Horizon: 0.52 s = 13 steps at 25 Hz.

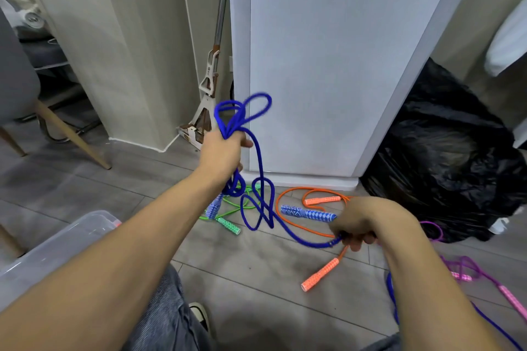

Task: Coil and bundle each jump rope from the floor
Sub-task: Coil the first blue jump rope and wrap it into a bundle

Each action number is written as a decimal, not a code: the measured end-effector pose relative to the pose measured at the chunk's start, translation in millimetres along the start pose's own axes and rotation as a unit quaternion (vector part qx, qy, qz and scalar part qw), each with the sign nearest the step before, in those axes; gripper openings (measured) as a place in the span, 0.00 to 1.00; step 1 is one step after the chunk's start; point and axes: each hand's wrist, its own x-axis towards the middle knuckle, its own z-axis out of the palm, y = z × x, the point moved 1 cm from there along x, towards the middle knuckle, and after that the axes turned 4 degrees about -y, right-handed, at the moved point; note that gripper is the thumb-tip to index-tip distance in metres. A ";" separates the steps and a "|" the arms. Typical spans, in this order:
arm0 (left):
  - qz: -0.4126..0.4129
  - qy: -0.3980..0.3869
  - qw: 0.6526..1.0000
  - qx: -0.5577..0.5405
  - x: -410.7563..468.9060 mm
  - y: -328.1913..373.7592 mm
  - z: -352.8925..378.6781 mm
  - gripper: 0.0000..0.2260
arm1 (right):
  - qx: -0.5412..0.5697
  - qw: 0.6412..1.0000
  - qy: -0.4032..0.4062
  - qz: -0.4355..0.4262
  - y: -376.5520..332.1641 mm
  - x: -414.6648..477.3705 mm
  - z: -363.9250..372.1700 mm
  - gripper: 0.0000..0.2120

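My left hand is raised and grips several loops of the blue jump rope; loops stick up above the fist and one blue patterned handle hangs below it. My right hand, lower and to the right, grips the same blue cord where it runs taut. The other blue handle lies on the floor. An orange rope with two orange handles lies under the blue cord. A green rope sits below my left hand. A pink-purple rope lies at the right.
A clear plastic bin stands at lower left. A black rubbish bag fills the right corner beside a white cabinet. A mop leans in the gap behind. A chair leg stands at the left. My shoe shows below.
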 end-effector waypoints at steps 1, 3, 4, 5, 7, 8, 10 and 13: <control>0.005 0.009 0.998 -0.068 -2.2 6.6 -0.5 0.08 | -0.030 0.999 -0.040 -0.005 -4.1 -0.2 4.9 0.14; 0.025 0.008 0.988 -0.150 -7.2 19.1 -2.1 0.06 | -0.067 0.993 -0.098 -0.002 -10.5 5.2 12.4 0.15; 0.032 -0.003 0.984 -0.176 -11.3 26.2 -2.6 0.05 | -0.077 0.991 -0.106 0.002 -11.8 10.1 14.0 0.15; 0.035 -0.023 0.979 -0.199 -15.0 31.3 -2.8 0.05 | -0.086 0.992 -0.097 0.003 -11.8 14.7 13.8 0.15; 0.030 -0.081 0.966 -0.243 -21.8 39.0 -0.7 0.04 | -0.079 0.995 -0.058 -0.013 -11.0 19.8 11.6 0.15; 0.020 -0.104 0.959 -0.262 -24.2 41.6 0.7 0.03 | -0.064 0.997 -0.039 -0.026 -11.4 21.8 12.1 0.15; -0.004 -0.125 0.945 -0.303 -26.1 45.5 3.4 0.03 | -0.041 0.998 -0.015 -0.049 -14.2 25.0 15.1 0.15; -0.039 -0.147 0.917 -0.368 -27.6 52.2 6.7 0.07 | 0.017 0.994 0.009 -0.105 -28.3 37.1 25.3 0.22</control>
